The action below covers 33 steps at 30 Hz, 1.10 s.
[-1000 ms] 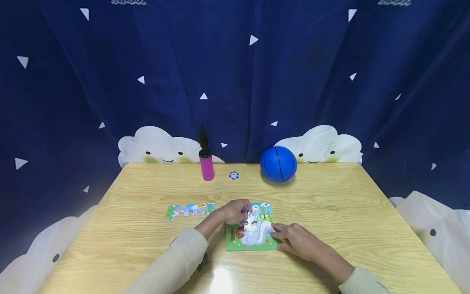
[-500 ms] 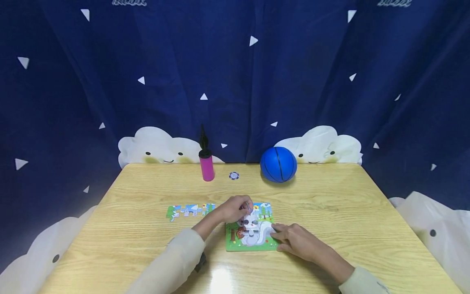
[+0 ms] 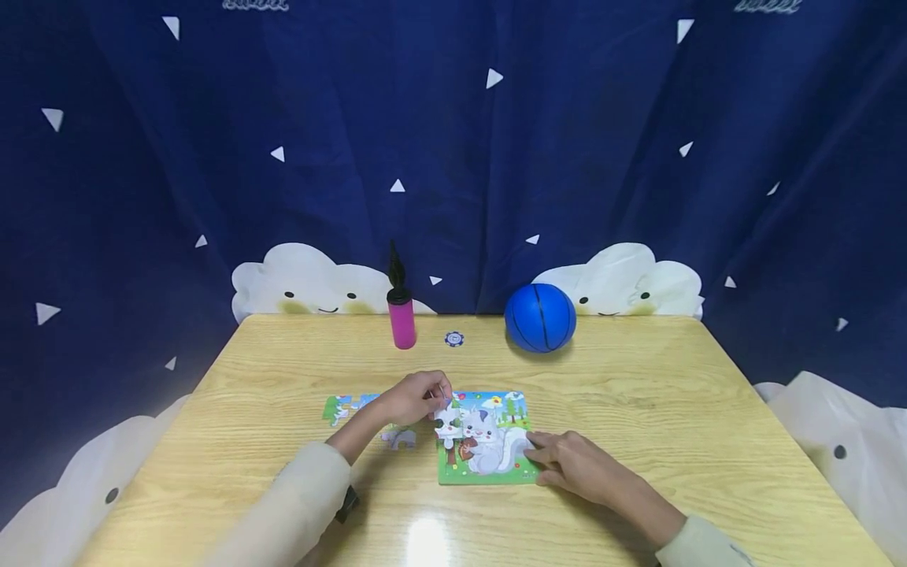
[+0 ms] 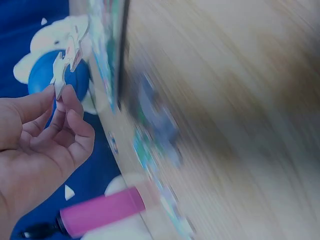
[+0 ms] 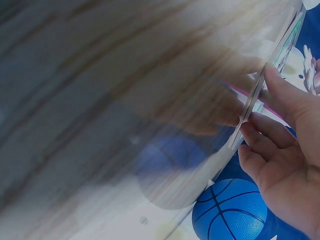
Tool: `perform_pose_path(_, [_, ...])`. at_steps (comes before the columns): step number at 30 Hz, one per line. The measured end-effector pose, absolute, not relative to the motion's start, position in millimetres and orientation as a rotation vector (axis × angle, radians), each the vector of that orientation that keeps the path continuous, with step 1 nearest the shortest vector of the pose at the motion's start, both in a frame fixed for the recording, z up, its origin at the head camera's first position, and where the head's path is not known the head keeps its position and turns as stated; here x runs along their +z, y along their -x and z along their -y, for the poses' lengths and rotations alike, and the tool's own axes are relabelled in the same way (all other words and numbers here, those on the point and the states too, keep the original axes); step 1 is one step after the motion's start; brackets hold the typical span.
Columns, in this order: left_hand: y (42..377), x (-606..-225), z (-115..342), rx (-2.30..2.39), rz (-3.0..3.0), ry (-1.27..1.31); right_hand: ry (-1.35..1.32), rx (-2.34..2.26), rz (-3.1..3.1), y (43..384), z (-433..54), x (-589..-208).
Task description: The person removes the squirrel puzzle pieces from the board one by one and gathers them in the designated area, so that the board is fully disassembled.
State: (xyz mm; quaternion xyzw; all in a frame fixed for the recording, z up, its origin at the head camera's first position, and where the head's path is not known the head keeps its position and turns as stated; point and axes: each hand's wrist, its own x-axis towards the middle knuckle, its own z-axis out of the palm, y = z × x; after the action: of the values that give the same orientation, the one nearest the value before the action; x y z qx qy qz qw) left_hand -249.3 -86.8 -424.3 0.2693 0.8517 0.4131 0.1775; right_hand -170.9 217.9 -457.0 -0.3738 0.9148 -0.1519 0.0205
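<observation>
My left hand [image 3: 418, 398] pinches a white-and-grey jigsaw puzzle piece [image 3: 448, 425] between thumb and fingertips. In the head view this piece overlaps the left part of the puzzle board [image 3: 496, 476], which shows a grey squirrel, trees and grass. Seen from the left wrist, the piece [image 4: 60, 75] stands edge-on, raised from the table, at my fingertips. My right hand [image 3: 570, 465] rests at the board's right edge, its fingers reaching onto that side. In the right wrist view, the thumb and fingertips [image 5: 250, 130] touch the board's edge.
Several loose puzzle pieces [image 3: 343, 408] lie left of the board, with a grey piece [image 3: 398, 437] nearer. At the back stand a magenta pump [image 3: 402, 323] with a black nozzle and a blue ball [image 3: 541, 317], with a round chip [image 3: 454, 339] between them.
My left hand has moved left from the board's upper middle with the puzzle piece, uncovering the squirrel's face. My right hand has stayed at the right edge.
</observation>
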Motion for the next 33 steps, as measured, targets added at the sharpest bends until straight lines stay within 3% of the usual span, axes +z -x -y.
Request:
perform_pose_path(16, [252,-424,169,1.094,-2.460,-0.679,1.163,-0.464,-2.835,170,-219,-457])
perform_pose_path(33, [246,-437,195,0.970,-2.553,-0.587,1.224,-0.482,-2.845,172,-219,-460])
